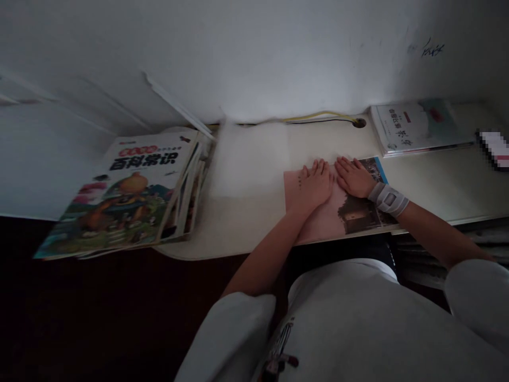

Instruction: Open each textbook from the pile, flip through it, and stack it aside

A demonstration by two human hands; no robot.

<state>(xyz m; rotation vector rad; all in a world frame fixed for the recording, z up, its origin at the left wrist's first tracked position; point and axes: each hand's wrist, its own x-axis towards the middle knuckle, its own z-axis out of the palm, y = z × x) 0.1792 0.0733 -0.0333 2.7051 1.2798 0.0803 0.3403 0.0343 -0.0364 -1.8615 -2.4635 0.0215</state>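
Observation:
A thin booklet (324, 223) lies on the white desk, pink on its left side, with a dark picture on the right and a blue strip at the upper right edge. My left hand (318, 183) rests flat on its pink part, fingers stretched out. Close beside it, my right hand (355, 176) is also flat, covering the upper middle of the booklet. A grey and white band (388, 199) wraps my right wrist. Neither hand grips anything.
A stack of magazines (127, 196) with a colourful cover overhangs the desk (238, 225) at the left. More books (417, 124) lie at the back right, near a blurred-out device (496, 148). A yellow cable (314, 114) runs along the wall to a hole.

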